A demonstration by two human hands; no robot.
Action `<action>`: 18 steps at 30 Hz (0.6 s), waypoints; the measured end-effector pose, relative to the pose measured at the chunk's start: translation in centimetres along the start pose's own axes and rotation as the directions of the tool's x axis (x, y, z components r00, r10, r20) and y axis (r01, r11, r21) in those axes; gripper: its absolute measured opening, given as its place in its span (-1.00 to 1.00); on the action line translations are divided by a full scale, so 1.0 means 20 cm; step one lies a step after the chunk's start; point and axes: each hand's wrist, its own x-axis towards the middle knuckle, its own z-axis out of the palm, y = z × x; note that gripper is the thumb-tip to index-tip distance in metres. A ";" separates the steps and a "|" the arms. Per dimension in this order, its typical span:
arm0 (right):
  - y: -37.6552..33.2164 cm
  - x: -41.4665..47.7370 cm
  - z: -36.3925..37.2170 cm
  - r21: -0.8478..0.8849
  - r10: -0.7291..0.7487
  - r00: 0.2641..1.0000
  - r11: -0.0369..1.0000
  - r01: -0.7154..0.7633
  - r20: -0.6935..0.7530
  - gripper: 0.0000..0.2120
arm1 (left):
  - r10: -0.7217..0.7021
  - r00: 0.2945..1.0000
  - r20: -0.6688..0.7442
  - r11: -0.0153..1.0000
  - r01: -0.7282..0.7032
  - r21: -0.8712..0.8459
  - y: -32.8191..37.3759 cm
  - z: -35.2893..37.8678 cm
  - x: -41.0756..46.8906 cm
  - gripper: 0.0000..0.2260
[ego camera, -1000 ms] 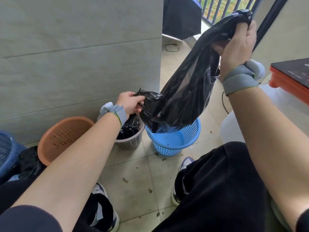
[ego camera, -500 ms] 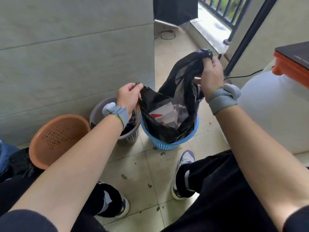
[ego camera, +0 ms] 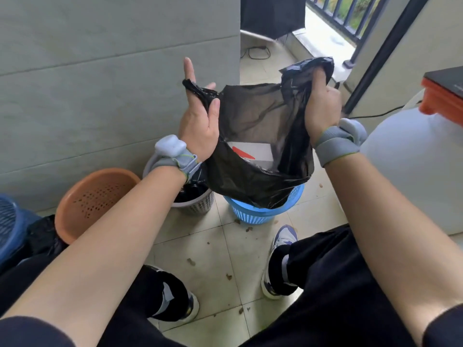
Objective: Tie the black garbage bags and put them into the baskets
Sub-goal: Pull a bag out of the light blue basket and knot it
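Observation:
A thin black garbage bag (ego camera: 260, 146) hangs between my hands with its bottom resting in the light blue basket (ego camera: 263, 212). A white box with a red mark shows through the plastic. My left hand (ego camera: 199, 121) has the bag's left corner strip looped over its raised fingers and pinned by the thumb. My right hand (ego camera: 322, 106) is closed on the bunched right corner, held a little higher. The bag's mouth is stretched wide between them. Beside it, a grey basket (ego camera: 198, 206) holds another black bag (ego camera: 190, 190).
An empty orange basket (ego camera: 92, 199) stands at the left by the grey tiled wall, a dark blue basket (ego camera: 10, 221) at the left edge. A large white container (ego camera: 411, 169) with an orange box on top is at the right. My shoes and legs are below.
Both hands rose and pulled the bag's top corners apart, lifting the bag partly out of the blue basket. My left hand turned palm-up with fingers extended through the corner strip.

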 end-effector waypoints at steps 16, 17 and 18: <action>-0.09 -0.33 0.15 0.180 0.084 0.931 0.971 -0.156 0.354 -0.63 | -0.647 0.706 -0.288 0.702 0.405 -0.586 -0.03 -0.45 -0.09 -0.81; -0.06 -0.36 0.19 0.203 0.116 0.905 0.955 -0.214 0.409 -0.59 | -0.662 0.697 -0.275 0.693 0.430 -0.578 -0.07 -0.48 -0.11 -0.85; -0.02 -0.37 0.23 0.225 0.156 0.870 0.931 -0.287 0.467 -0.52 | -0.666 0.698 -0.263 0.691 0.445 -0.569 -0.10 -0.50 -0.14 -0.89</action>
